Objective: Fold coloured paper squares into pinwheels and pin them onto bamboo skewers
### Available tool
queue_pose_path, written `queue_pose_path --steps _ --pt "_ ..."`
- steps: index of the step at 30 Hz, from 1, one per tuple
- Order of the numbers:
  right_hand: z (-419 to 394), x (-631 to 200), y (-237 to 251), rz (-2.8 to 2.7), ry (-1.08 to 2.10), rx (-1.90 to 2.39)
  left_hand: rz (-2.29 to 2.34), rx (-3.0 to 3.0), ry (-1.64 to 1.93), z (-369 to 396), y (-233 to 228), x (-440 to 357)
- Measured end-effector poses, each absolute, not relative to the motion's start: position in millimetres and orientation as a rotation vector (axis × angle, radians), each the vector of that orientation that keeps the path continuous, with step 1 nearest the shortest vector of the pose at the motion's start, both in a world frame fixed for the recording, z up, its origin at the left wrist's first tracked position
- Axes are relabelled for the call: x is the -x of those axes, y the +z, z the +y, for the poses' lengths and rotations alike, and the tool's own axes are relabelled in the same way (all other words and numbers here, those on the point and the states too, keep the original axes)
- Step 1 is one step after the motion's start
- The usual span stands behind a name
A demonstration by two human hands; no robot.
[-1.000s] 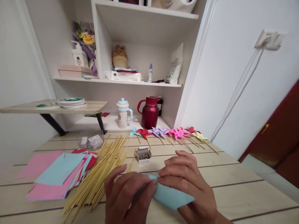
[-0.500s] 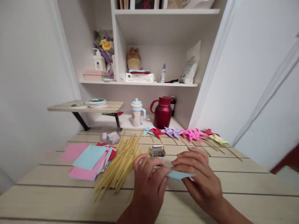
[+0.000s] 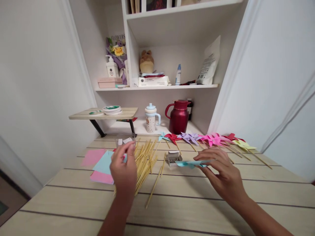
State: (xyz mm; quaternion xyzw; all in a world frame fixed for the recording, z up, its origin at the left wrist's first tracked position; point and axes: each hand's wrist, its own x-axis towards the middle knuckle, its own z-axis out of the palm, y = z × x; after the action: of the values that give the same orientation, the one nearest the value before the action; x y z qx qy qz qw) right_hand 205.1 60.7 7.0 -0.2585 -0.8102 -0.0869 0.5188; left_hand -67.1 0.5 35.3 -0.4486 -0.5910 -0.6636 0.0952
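My right hand (image 3: 219, 168) pinches a light-blue piece of paper (image 3: 188, 163) between thumb and fingers, seen nearly edge-on above the table. Just behind its left end stands a small open box of metal pins (image 3: 174, 160). My left hand (image 3: 124, 168) is raised with its fingers curled together over the left edge of the thin wooden sticks (image 3: 147, 164); whether a small thing sits in its fingertips is hidden. Partly behind that hand lies a stack of coloured paper sheets (image 3: 103, 162), pink and light blue. Several loose sticks (image 3: 154, 188) rest near the box.
Several finished paper pinwheels (image 3: 190, 137) on sticks lie along the back of the table. A small raised shelf (image 3: 128, 113) stands at the back left, holding round tape rolls (image 3: 112, 110). Behind are a lidded cup (image 3: 150, 121) and a red jug (image 3: 178, 118).
My left hand has let go of the light-blue paper and moved left over the sticks. The right hand keeps the paper. The view has shifted slightly.
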Motion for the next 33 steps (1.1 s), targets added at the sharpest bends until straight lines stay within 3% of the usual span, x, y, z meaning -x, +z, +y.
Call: queue_pose_path --steps 2,5,14,27,33 --pt "60.1 -204.8 7.6 -1.979 -0.201 0.586 -1.829 1.33 -1.799 6.8 36.8 85.9" --pt "58.7 -203.7 8.8 -2.011 -0.186 0.544 -1.943 1.514 -1.254 17.8 33.7 100.8" --pt "57.0 -202.2 11.9 -2.017 -0.171 0.507 -1.946 1.771 -0.604 46.7 11.1 98.4" --pt "56.2 -201.7 13.0 -2.043 -0.172 0.483 -1.943 1.841 -0.311 54.6 -5.9 97.8" --pt "56.4 -203.6 11.4 -2.05 -0.163 0.486 -1.953 2.088 -0.314 47.6 13.1 110.4"
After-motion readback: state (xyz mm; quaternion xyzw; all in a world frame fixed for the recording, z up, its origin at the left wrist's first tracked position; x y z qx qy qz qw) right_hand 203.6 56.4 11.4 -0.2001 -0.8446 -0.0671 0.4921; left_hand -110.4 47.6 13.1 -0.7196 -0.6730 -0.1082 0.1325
